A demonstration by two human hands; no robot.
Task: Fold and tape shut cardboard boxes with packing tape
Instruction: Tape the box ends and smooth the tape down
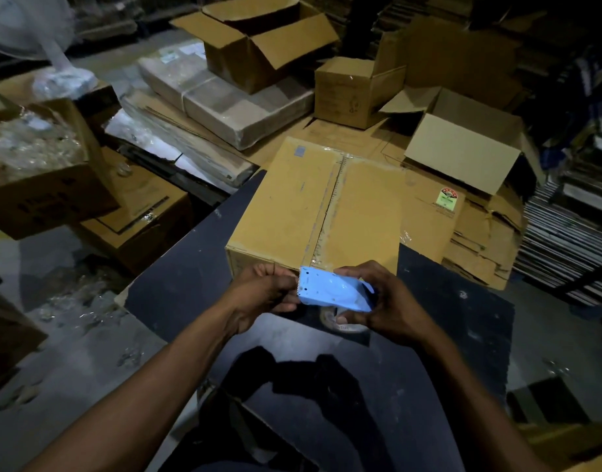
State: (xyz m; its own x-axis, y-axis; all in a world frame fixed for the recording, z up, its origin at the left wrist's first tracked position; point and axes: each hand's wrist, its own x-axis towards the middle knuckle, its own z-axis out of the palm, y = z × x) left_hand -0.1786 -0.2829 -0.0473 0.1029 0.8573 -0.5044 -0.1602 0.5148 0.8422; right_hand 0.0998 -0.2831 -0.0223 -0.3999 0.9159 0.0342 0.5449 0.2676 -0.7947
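A closed brown cardboard box (318,212) sits at the dark table's (177,287) far edge, centre seam apparently already taped. Right hand (383,301) grips a light-blue tape dispenser (333,290) at the box's near edge; left hand (265,294) pinches its toothed end, probably the tape.

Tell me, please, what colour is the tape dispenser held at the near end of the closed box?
Light blue; the tape dispenser shows best in the head view.
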